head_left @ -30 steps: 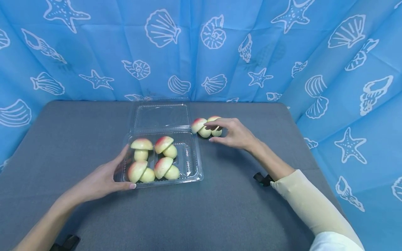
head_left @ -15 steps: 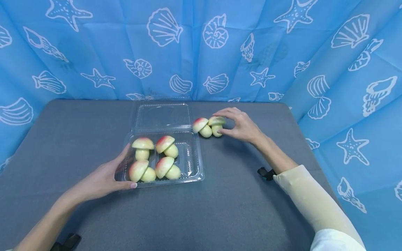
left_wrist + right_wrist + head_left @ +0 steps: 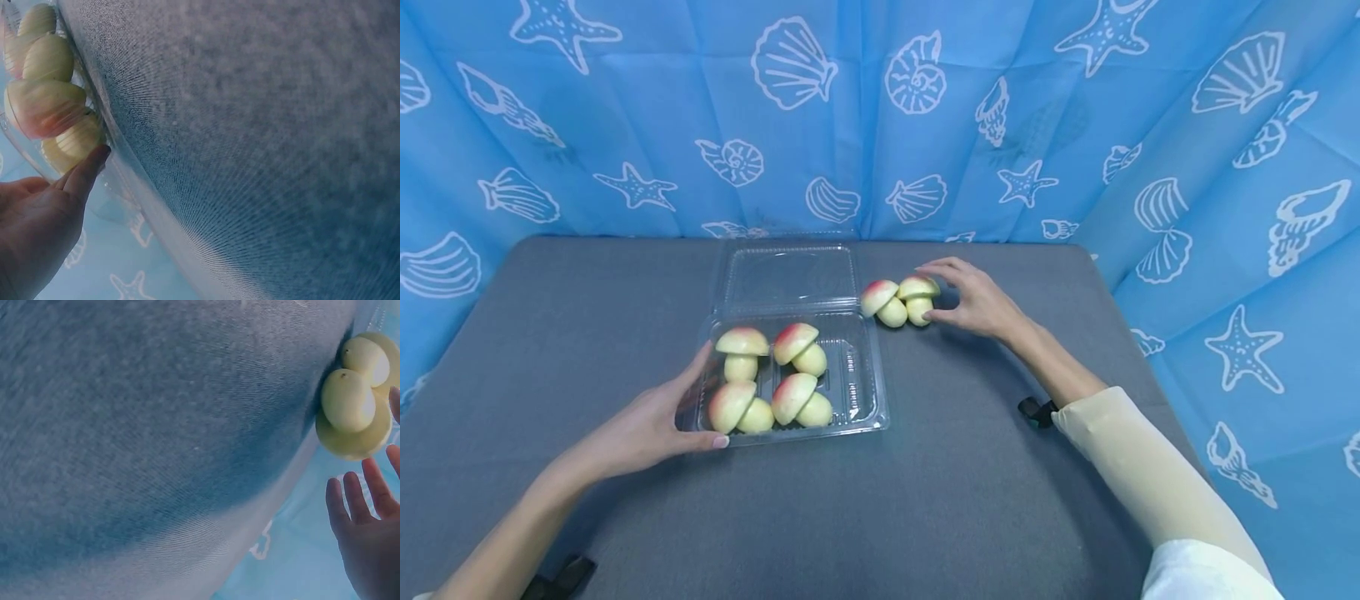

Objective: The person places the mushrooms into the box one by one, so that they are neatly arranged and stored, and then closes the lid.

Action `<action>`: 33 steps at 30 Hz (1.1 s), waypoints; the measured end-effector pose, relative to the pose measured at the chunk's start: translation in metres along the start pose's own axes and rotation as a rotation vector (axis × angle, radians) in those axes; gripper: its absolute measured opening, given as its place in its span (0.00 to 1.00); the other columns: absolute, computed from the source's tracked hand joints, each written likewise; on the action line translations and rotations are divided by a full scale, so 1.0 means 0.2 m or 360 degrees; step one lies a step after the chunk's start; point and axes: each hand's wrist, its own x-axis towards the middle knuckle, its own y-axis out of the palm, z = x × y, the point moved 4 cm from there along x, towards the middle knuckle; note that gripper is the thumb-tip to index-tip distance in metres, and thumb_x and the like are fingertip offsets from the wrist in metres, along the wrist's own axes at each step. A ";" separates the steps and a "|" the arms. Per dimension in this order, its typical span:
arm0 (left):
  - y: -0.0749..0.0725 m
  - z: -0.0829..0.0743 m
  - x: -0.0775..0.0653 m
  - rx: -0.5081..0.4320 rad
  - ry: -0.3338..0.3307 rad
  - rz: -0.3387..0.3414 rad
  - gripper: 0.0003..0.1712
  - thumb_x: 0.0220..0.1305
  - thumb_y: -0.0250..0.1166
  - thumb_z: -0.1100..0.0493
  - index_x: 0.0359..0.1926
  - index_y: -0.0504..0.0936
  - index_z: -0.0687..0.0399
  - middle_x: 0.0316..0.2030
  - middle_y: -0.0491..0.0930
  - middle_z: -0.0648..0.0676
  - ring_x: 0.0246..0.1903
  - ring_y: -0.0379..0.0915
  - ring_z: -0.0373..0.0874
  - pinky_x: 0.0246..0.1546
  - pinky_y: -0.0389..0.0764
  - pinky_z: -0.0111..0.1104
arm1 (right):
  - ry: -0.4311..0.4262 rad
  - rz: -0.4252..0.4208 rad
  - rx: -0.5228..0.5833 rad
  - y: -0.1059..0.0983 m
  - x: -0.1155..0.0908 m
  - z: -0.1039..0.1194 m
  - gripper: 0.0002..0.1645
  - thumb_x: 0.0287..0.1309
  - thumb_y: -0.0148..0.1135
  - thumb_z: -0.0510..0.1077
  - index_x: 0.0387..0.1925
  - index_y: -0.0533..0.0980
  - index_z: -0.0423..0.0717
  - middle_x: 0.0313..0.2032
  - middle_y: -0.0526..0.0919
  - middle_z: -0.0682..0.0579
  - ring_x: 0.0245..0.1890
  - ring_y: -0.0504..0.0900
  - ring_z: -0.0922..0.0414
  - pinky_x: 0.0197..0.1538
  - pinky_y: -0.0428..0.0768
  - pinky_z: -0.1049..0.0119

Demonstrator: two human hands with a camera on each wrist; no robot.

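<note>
At the back of the grey table [image 3: 880, 517], the right hand [image 3: 973, 302] has its fingers spread about the right mushroom [image 3: 919, 312], thumb by the stem and fingertips by the cap; the right wrist view shows the fingers spread wide and not closed on anything, though whether a fingertip touches the cap cannot be told. The left mushroom [image 3: 878, 296] leans against the right one, and both lie on the table just beside the box, to its right. The left hand [image 3: 643, 429] holds the left end of the clear box [image 3: 854, 396], thumb at the front rim and fingers along the left side. Four mushrooms [image 3: 741, 342] lie in the box in two rows of two, their pale caps flushed red; the back left one has its stem toward the front, and the other three tilt with stems to the lower right. The ribbed floor shows to their right. The lid [image 3: 790, 279] is folded back flat behind the box. A cream sleeve [image 3: 1150, 475] covers the right forearm, and behind the table hangs a blue curtain [image 3: 850, 108] with white shells and starfish.
</note>
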 end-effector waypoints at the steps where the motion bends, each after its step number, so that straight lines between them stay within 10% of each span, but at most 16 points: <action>1: 0.00 0.00 0.00 -0.0004 0.0003 0.0000 0.72 0.53 0.72 0.33 0.79 0.30 0.48 0.74 0.50 0.71 0.68 0.56 0.71 0.61 0.65 0.63 | 0.0017 0.0010 0.0002 0.01 0.00 -0.01 0.41 0.50 0.78 0.49 0.65 0.73 0.44 0.63 0.73 0.43 0.64 0.71 0.44 0.66 0.68 0.44; 33: 0.00 0.01 0.00 -0.0004 -0.0013 0.0012 0.72 0.53 0.73 0.35 0.79 0.29 0.46 0.75 0.47 0.71 0.69 0.51 0.73 0.62 0.62 0.66 | 0.0082 -0.0008 0.0263 0.06 0.00 -0.08 0.41 0.46 0.80 0.42 0.63 0.74 0.45 0.57 0.77 0.46 0.54 0.78 0.51 0.57 0.80 0.58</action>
